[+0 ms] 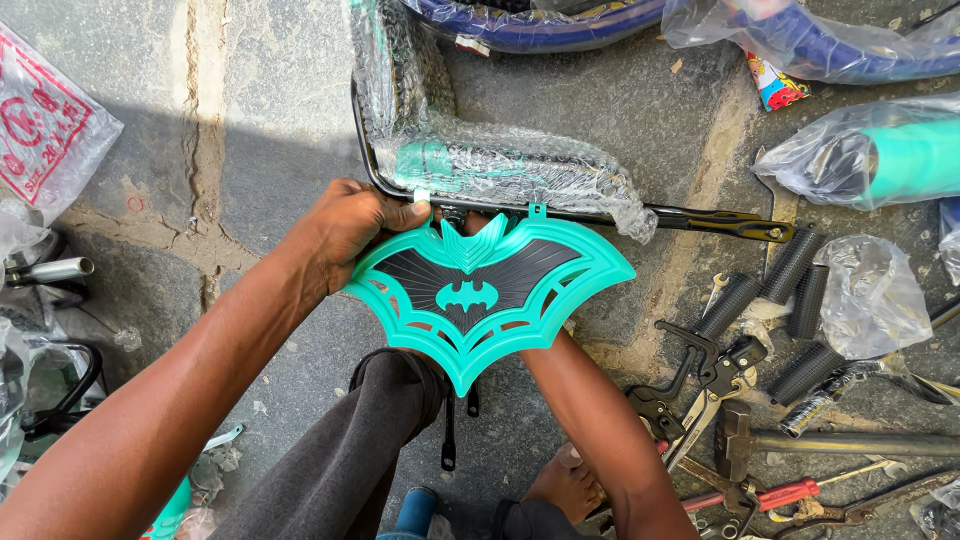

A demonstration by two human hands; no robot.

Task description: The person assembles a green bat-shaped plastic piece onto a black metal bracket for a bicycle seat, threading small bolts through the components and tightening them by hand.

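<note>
A teal and black bat-shaped plastic plate is held in the middle of the view, over a black metal frame whose upper part is wrapped in bubble wrap. My left hand grips the plate's upper left wing and the frame bar behind it. My right hand is hidden behind the plate; only its forearm shows, reaching up from below. My knee in dark trousers sits under the plate.
On the stone floor at right lie black rubber grips, pliers, a hammer and a red-handled screwdriver. Plastic-wrapped teal and blue parts lie at the top right. A printed bag lies at left.
</note>
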